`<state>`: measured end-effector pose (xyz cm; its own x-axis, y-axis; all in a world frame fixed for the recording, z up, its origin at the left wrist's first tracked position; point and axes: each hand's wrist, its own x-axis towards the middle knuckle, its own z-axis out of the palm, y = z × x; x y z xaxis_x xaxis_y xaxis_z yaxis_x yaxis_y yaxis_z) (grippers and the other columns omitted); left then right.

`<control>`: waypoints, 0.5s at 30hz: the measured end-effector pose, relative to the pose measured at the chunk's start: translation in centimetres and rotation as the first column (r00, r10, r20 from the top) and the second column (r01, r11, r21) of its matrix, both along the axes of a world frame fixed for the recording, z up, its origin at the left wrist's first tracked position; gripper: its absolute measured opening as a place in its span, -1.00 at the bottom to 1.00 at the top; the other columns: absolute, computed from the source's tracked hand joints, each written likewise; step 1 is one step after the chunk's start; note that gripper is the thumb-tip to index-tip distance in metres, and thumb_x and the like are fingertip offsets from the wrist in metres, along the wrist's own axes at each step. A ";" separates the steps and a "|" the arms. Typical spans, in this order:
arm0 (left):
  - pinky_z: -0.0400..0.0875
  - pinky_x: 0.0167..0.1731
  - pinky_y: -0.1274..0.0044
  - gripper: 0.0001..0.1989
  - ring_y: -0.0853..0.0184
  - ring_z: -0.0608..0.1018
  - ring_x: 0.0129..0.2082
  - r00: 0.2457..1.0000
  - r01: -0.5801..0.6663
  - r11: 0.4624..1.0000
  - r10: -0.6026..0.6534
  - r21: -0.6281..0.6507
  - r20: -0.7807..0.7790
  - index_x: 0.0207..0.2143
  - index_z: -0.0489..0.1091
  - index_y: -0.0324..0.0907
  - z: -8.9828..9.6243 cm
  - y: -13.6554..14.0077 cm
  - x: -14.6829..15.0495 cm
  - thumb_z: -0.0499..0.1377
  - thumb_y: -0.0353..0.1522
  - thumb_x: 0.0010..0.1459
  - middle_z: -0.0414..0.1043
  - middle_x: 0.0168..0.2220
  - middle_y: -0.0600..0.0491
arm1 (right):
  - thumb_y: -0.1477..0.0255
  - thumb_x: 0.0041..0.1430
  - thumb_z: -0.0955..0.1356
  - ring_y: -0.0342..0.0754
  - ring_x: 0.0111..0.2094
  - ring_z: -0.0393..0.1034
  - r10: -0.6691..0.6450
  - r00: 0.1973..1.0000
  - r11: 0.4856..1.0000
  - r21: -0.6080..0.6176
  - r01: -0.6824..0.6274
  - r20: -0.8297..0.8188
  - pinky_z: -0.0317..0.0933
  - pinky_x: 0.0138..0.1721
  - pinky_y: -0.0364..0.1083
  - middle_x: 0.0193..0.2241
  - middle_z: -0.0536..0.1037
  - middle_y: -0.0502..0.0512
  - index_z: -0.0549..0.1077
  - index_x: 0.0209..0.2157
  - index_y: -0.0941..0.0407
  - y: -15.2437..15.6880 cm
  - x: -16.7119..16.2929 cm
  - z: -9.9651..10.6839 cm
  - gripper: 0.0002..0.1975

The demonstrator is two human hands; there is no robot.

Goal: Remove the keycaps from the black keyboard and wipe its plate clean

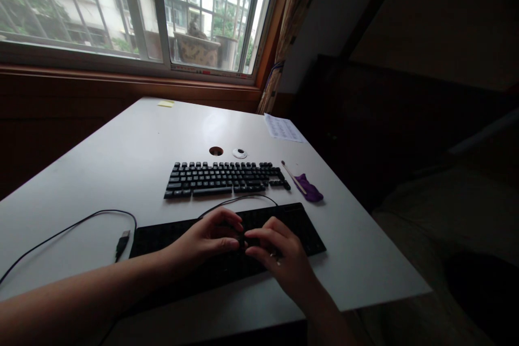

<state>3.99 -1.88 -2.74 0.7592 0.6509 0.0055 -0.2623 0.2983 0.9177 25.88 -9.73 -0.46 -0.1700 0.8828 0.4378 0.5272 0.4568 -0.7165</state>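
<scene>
There were two hands, one left hand (208, 233) and one right hand (286, 246), with one small dark piece (242, 241) between their fingers and one ring (276, 259) on the right. One bench (154, 148) carried one black keyboard (310, 232) and six or so rows of black keycaps (203, 178), too small and crowded to number, among them one long space bar (212, 191). Two stretches of black cable (75, 223) showed; whether they made one cable could not be told. There was one USB plug (122, 245), one slim brush (294, 177), one purple cloth (310, 189), one round hole (216, 151), one white ring-shaped cover (235, 154), one yellow note (166, 103) and at least one printed sheet (283, 128). Beyond one window (164, 59) stood two pots (197, 50).
</scene>
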 end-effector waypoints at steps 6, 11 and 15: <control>0.39 -0.09 0.49 -0.62 0.33 0.55 -0.11 0.999 0.046 0.999 -0.046 0.012 0.013 -0.02 0.38 -0.16 0.0 -0.1 0.0 0.41 -0.35 0.16 0.51 -0.12 0.04 | 0.45 0.29 0.43 -0.12 -0.34 0.38 0.081 0.993 0.996 0.017 -0.083 0.085 0.29 -0.33 -0.15 -0.32 0.42 0.01 0.56 -0.03 0.03 0.1 -0.8 0.0 -0.78; 0.35 -0.02 0.42 -0.64 0.24 0.50 0.00 0.997 0.050 0.993 -0.043 0.110 -0.060 0.03 0.36 -0.16 0.4 -0.2 -0.2 0.35 -0.29 0.24 0.49 -0.04 -0.02 | 0.45 0.29 0.43 -0.10 -0.31 0.40 0.006 0.986 1.000 0.024 -0.011 0.166 0.32 -0.26 -0.13 -0.32 0.44 0.01 0.56 -0.06 0.02 1.7 1.6 0.7 -0.81; 0.35 -0.06 0.40 -0.66 0.23 0.50 -0.04 0.993 0.034 0.985 -0.014 0.172 -0.116 0.00 0.38 -0.16 0.1 -0.2 -0.3 0.33 -0.25 0.25 0.47 -0.06 -0.02 | 0.50 0.28 0.41 -0.04 -0.26 0.45 -0.205 0.918 0.978 0.054 0.199 0.339 0.34 -0.17 -0.06 -0.30 0.46 0.03 0.57 -0.13 0.04 5.3 6.2 0.6 -0.85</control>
<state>3.74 -2.09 -2.61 0.7769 0.6289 0.0294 -0.1480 0.1371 0.9794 32.11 -4.41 0.10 -0.1306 0.9066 0.4012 0.8208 0.3258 -0.4691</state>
